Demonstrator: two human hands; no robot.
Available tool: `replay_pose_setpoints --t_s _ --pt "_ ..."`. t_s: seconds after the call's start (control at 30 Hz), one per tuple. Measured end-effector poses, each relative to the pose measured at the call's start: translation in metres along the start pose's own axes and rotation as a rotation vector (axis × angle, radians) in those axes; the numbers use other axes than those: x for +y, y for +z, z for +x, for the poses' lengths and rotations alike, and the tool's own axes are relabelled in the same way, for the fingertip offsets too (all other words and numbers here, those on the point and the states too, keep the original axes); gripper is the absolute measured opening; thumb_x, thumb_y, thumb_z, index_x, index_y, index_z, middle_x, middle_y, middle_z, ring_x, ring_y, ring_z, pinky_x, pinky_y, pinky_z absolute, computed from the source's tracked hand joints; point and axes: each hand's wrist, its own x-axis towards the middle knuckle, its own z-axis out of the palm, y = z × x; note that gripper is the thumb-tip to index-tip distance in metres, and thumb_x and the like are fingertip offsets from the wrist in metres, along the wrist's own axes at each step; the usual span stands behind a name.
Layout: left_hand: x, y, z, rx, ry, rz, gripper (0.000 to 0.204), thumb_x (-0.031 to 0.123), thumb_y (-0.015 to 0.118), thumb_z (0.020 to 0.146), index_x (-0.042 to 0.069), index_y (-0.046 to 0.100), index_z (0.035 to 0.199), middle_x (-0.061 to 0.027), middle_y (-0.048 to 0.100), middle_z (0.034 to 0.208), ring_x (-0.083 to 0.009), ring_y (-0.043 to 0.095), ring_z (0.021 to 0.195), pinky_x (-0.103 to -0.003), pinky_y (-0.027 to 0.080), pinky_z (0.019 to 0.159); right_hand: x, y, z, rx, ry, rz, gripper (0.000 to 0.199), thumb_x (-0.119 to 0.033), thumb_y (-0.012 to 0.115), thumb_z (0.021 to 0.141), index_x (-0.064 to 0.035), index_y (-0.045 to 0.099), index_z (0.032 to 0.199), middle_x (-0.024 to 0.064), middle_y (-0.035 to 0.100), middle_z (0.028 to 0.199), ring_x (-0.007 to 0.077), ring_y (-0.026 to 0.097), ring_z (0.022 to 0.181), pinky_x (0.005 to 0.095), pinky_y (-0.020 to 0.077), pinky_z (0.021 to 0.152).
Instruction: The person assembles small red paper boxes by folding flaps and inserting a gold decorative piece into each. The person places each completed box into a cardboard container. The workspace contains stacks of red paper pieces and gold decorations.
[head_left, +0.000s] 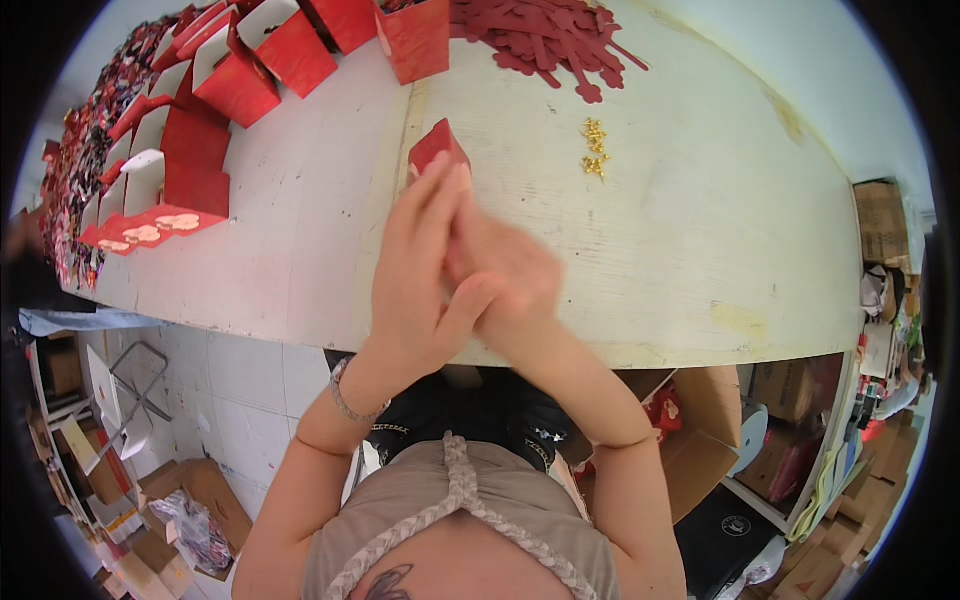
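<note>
1. Both hands were seen raised above the near edge of the bench [700,250], pressed together around a small red paper box [438,148].
2. The left hand [415,270] was laid flat along the box, fingers extended and held close together; a thin bracelet [352,405] was noted at its wrist.
3. The right hand [505,275] was blurred; it appeared closed against the left, but how its fingers gripped could not be told.
4. Only the upper corner of the box was visible above the fingertips; the remainder was hidden between the palms.
5. The box was judged light, thin-walled and easily creased; hold is best taken at the folded edges, not the flat faces.
6. Finished red boxes [240,85] were recorded along the far left edge of the bench, red paper cut-outs [545,35] at the far edge, small gold fittings [595,148] mid-bench beyond the hands.
</note>
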Motion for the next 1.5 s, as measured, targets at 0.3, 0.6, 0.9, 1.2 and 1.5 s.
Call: replay_pose_setpoints --t_s 0.3,0.6,0.9,1.2,1.5 --pt "-0.041 -0.021 0.026 0.088 -0.197 -0.137 0.012 -0.004 0.058 0.086 -0.002 0.063 0.097 -0.0014 0.054 0.085 -0.0092 0.054 0.083 -0.020 0.043 0.075 0.187 -0.015 0.079 -0.241 0.544 -0.527 0.019 -0.026 0.065 0.079 -0.0096 0.069 0.089 0.0080 0.068 0.088 0.0269 0.064 0.082 0.0383 0.0507 0.069" --pt "-0.034 -0.015 0.030 0.061 -0.305 -0.282 0.005 -0.004 0.060 0.086 -0.002 0.063 0.090 0.0006 0.057 0.082 -0.0065 0.053 0.077 -0.018 0.042 0.070 0.227 0.010 0.101 -0.779 0.361 -0.967 0.012 -0.014 0.064 0.075 -0.0090 0.069 0.084 0.0076 0.069 0.083 0.0246 0.067 0.081 0.0340 0.0495 0.060" --pt "-0.035 -0.003 0.026 0.015 -0.286 -0.372 0.005 -0.001 0.061 0.087 -0.001 0.063 0.091 -0.0005 0.061 0.084 -0.0065 0.056 0.079 -0.019 0.045 0.071 0.233 0.013 0.112 -0.667 0.772 -0.837 0.022 -0.019 0.061 0.073 -0.0124 0.071 0.091 0.0056 0.069 0.089 0.0254 0.066 0.083 0.0355 0.0482 0.063" --pt "-0.035 -0.001 0.030 0.008 -0.249 -0.368 0.006 0.000 0.060 0.088 0.000 0.064 0.092 -0.0003 0.061 0.085 -0.0061 0.056 0.074 -0.019 0.046 0.067 0.151 -0.046 0.095 -0.097 0.770 0.123 0.022 -0.018 0.063 0.075 -0.0053 0.069 0.092 0.0073 0.067 0.074 0.0226 0.063 0.069 0.0337 0.0494 0.066" --pt "-0.037 0.008 0.023 -0.060 -0.190 -0.472 0.008 -0.002 0.054 0.089 -0.002 0.061 0.093 -0.0037 0.057 0.085 -0.0076 0.053 0.069 -0.019 0.043 0.056 0.018 -0.017 0.009 0.107 0.386 0.209 0.017 -0.001 0.072 0.068 -0.0097 0.070 0.082 0.0042 0.056 0.096 0.0246 0.046 0.096 0.0357 0.0363 0.080"
